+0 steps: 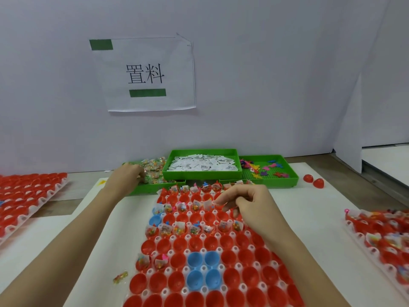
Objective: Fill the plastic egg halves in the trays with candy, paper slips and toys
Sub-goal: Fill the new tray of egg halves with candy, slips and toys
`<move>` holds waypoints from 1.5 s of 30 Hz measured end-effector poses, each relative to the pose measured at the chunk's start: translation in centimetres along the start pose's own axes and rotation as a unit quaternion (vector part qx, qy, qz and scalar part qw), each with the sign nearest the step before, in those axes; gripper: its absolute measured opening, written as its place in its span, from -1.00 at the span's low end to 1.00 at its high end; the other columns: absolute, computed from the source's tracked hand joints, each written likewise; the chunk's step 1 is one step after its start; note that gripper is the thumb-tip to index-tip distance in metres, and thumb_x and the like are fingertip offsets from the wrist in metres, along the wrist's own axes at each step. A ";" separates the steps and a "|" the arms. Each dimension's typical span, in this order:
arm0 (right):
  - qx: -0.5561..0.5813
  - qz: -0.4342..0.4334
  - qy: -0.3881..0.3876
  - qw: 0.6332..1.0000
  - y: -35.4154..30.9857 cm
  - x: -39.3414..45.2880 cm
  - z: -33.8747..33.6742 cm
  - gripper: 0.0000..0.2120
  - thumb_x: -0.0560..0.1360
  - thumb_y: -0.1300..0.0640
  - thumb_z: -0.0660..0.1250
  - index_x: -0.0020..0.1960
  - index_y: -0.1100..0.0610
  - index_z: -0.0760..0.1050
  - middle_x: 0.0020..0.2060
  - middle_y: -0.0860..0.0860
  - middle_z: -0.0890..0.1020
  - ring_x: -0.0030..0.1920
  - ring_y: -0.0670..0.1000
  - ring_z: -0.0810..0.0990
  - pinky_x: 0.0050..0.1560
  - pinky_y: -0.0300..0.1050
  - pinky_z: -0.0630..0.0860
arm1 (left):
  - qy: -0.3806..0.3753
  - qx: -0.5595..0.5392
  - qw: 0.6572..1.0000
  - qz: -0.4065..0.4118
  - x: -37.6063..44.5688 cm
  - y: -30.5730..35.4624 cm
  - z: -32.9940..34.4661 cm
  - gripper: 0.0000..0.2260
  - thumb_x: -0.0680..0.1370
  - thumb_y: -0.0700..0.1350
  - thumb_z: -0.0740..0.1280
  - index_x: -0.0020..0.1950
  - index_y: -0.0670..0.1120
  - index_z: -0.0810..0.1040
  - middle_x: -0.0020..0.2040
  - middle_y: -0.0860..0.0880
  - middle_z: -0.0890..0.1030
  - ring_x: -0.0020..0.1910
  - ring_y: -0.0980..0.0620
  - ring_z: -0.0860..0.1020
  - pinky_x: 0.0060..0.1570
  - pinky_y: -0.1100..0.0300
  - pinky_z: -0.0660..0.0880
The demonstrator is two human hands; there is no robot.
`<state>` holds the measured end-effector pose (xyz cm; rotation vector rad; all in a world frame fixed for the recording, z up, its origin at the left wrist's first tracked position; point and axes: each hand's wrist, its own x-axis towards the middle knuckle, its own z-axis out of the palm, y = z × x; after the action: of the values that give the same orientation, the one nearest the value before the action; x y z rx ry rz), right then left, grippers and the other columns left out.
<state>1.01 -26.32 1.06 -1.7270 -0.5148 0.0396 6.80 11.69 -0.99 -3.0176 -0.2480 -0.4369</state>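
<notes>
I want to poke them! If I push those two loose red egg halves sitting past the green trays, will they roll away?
Probably. The two loose red egg halves look rounded and lie on the flat white sheet, outside any tray, so a poke would likely make them rock or skid. They look like thin hollow plastic, so probably very light.

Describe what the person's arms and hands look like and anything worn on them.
Both forearms are bare up to the frame's edge: no sleeves show. The left hand and right hand wear no gloves, and no rings, watch or bracelet can be seen. Fingernails look short and unpainted, though they are too small to be sure.
</notes>
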 end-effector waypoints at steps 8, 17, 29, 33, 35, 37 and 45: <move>-0.021 0.011 0.011 1.000 0.2 0.1 -0.3 -0.44 0.53 0.52 0.09 -0.24 0.05 0.73 -0.20 -0.07 0.76 -0.19 -0.08 0.73 -0.28 -0.38 0.53 | 0.258 -0.173 0.951 0.005 -3.7 1.4 -1.6 -0.90 0.55 -0.19 0.49 0.03 -0.17 0.76 -0.05 -0.10 0.74 -0.08 -0.13 0.59 -0.19 0.04 0.49; -0.050 0.022 0.025 0.998 0.2 0.0 -0.4 -0.45 0.54 0.52 0.10 -0.24 0.07 0.73 -0.21 -0.07 0.76 -0.19 -0.08 0.73 -0.29 -0.35 0.54 | 0.125 -0.536 0.834 0.045 -15.0 10.2 -5.9 -0.88 0.51 -0.03 0.48 0.02 0.07 0.77 -0.04 0.12 0.75 -0.03 0.10 0.69 -0.11 0.33 0.59; -0.236 -0.013 0.102 0.966 0.4 4.7 -1.0 -0.69 0.60 0.36 0.27 0.04 0.00 0.67 -0.05 -0.15 0.69 -0.05 -0.22 0.63 -0.09 -0.44 0.48 | 0.138 -0.504 0.842 0.135 -17.4 9.9 -4.7 -0.88 0.55 0.08 0.46 0.05 0.15 0.75 -0.08 0.15 0.72 -0.04 -0.01 0.62 -0.07 0.21 0.56; -0.356 -0.040 0.037 0.933 0.6 9.9 -1.3 -0.76 0.65 0.25 0.29 0.26 0.12 0.63 0.16 0.01 0.69 0.11 -0.05 0.64 0.19 -0.22 0.51 | 0.143 -0.505 0.840 0.136 -17.4 9.6 -4.5 -0.86 0.54 0.09 0.44 0.04 0.14 0.75 -0.09 0.17 0.72 -0.01 0.04 0.61 -0.06 0.26 0.54; -0.415 -0.026 -0.016 0.909 1.2 12.2 -1.3 -0.74 0.67 0.22 0.28 0.31 0.17 0.60 0.25 0.08 0.66 0.19 0.06 0.65 0.27 -0.09 0.52 | 0.144 -0.497 0.845 0.139 -17.5 9.5 -4.3 -0.92 0.56 0.02 0.50 0.03 0.13 0.75 -0.11 0.16 0.72 -0.01 0.03 0.61 -0.08 0.25 0.54; -0.458 -0.004 -0.053 0.888 1.7 14.0 -1.3 -0.74 0.67 0.20 0.28 0.30 0.22 0.60 0.26 0.14 0.65 0.20 0.15 0.65 0.29 0.03 0.55 | 0.143 -0.490 0.848 0.145 -17.5 9.5 -4.3 -0.90 0.54 -0.04 0.51 0.03 0.11 0.75 -0.12 0.16 0.71 -0.01 0.03 0.61 -0.08 0.27 0.53; -0.551 0.049 -0.129 0.823 2.5 17.6 -1.4 -0.69 0.56 -0.07 0.42 0.04 0.20 0.64 -0.17 0.05 0.61 -0.24 -0.03 0.54 -0.08 -0.10 0.52 | 0.153 -0.479 0.852 0.145 -17.6 9.4 -4.9 -0.83 0.49 -0.11 0.52 0.04 0.11 0.76 -0.11 0.19 0.70 -0.02 0.06 0.60 -0.09 0.31 0.52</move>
<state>18.09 -21.65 3.50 -2.9208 -0.7131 0.0550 -9.58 -0.65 -1.89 -3.6914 0.6439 -1.3243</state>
